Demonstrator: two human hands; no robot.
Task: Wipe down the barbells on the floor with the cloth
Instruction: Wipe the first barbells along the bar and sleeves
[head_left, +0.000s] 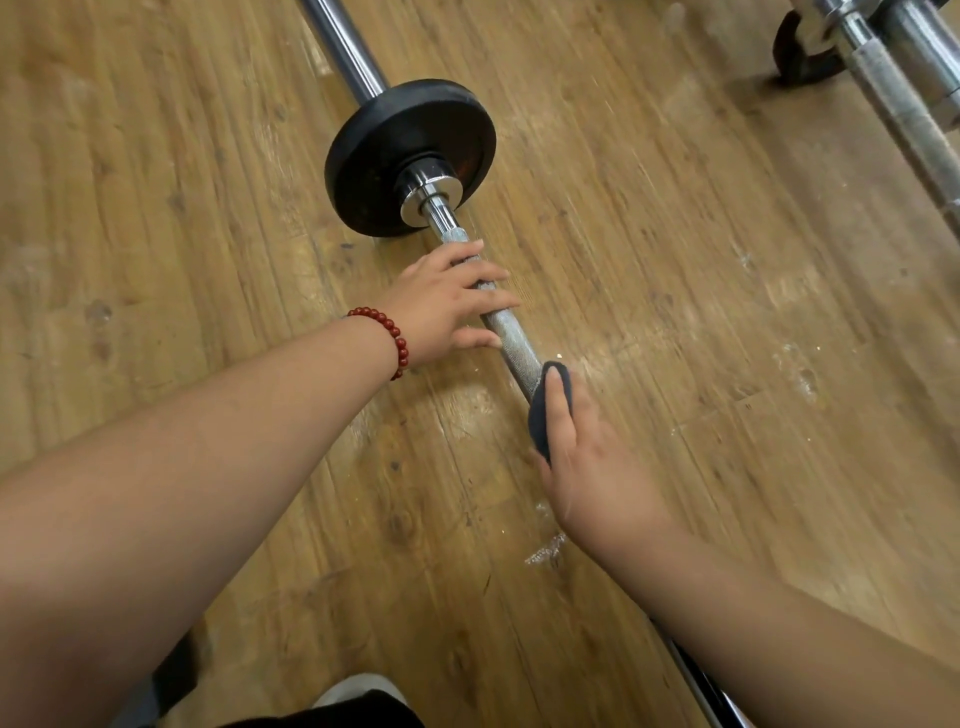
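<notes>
While the barbell (514, 353) is lying on the floor, its shaft is running diagonally from under the right wrist, past both hands, to the black plate (384, 156). The right hand (587, 457) is gripping the cloth (540, 418) round the shaft. The left hand (441, 306), just ahead, is resting fairly straight fingers across it, leaving little bare shaft between them.

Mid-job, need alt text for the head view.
Right hand grips a dark blue cloth around the knurled steel barbell shaft on the wooden floor; left hand, with a red bead bracelet, rests on the shaft nearer its round black weight plate.
</notes>
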